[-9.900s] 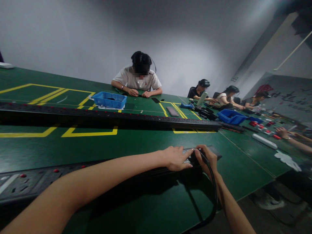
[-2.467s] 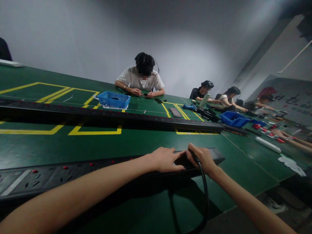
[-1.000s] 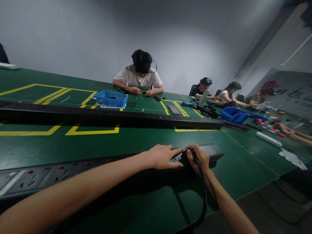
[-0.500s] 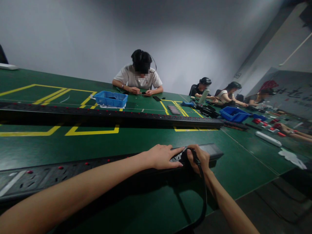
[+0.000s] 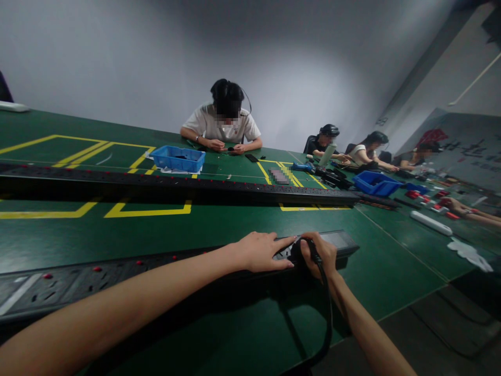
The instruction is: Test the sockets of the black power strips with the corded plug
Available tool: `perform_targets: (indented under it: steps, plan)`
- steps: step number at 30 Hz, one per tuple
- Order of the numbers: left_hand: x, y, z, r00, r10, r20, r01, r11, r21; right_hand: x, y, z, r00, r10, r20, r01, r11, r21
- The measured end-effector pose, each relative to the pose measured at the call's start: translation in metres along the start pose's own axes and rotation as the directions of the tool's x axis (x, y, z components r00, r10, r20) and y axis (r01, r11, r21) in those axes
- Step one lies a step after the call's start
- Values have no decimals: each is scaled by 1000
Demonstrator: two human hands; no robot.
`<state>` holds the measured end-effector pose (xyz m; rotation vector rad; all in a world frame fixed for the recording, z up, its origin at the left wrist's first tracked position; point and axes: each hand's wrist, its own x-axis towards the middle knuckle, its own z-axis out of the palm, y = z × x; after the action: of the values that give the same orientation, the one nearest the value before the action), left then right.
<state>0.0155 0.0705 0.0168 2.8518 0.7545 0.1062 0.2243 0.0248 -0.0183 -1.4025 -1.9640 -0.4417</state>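
Observation:
A long black power strip (image 5: 84, 282) with red buttons and socket slots lies across the near side of the green table. My left hand (image 5: 262, 251) rests on it with fingers spread, the thumb and forefinger on either side of a socket. Close beside it, my right hand (image 5: 321, 255) is closed around a black power plug (image 5: 299, 251) at the strip's right end. The plug stands against the strip's top face; its pins are hidden, so I cannot tell how deep they sit. From it a black cable (image 5: 327, 318) hangs down over the near table edge.
A second long power strip (image 5: 235, 192) lies parallel behind. Beyond it are a light-blue basket (image 5: 178, 158) and a co-worker (image 5: 225, 122) handling small parts. On the right are a blue bin (image 5: 376, 183), a white elongated object (image 5: 430, 223), white gloves (image 5: 469, 253) and more people.

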Motion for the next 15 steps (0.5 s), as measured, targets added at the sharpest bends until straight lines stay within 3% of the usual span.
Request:
perform_targets:
  steps: [15]
  plan:
    - [0,1,0,1000,-11,8,11,1000,2,0,-2,-1,1000,18,5,-18,1000,0]
